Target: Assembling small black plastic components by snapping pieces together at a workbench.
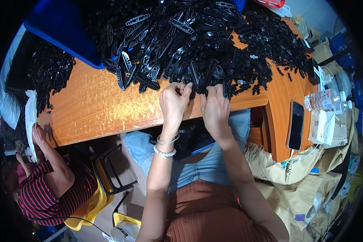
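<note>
Orange wooden table [97, 109] is carrying a huge heap of black plastic clips [189, 40] spilling toward the near edge. Both hands are working at the heap's near rim: the left hand [174, 103] is pinching a black clip [191, 86] between curled fingers, while the right hand [215, 109] is gripping black pieces beside it. A phone [296, 125] and water bottle [324, 100] are lying to the right; another person's hand [38, 135] is resting at the table's left edge.

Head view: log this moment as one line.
left hand: pinching black plastic parts | right hand: fingers in pile edge | surface: wooden table | nearby: phone, water bottle
</note>
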### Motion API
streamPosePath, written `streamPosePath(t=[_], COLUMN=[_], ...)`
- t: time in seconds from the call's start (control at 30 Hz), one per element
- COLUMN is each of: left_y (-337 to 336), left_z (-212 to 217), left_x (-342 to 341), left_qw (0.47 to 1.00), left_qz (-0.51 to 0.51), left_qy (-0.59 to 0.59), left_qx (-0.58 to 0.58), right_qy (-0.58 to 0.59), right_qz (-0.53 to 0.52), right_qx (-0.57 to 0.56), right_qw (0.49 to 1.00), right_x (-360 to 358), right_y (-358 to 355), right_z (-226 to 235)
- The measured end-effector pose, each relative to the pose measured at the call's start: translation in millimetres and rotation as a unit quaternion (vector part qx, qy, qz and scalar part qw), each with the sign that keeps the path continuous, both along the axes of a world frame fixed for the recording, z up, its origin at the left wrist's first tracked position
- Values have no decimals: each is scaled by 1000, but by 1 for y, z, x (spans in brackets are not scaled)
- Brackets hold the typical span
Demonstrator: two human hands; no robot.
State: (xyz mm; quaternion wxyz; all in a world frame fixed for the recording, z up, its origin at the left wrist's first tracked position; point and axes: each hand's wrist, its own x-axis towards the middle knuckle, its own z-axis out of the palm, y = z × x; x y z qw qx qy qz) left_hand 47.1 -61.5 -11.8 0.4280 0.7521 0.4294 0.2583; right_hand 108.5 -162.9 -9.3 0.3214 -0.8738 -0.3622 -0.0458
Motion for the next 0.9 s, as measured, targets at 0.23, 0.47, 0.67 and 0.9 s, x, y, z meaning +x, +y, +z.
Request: streamPosePath(t=[0.23, 0.47, 0.67, 0.9], left_y=[-15, -21, -39, -42], left_z=[4, -6, 7, 27], left_x=[-40, -54, -76, -91], left_qw=[997, 990, 982, 925], left_qz=[7, 29, -35, -91], left_qy=[-45, -114, -187, -272], left_qx=[-57, -73, 6, -251], right_qy=[-26, -17, 436, 527], right_qz=[-1, 5, 43, 108], right_qx=[62, 158, 353, 320], right_qw=[998, 987, 827, 780], right_x=[-9, -7, -23, -28], right_y=[-20, -26, -43, -55], right_z=[-10, -21, 10, 31])
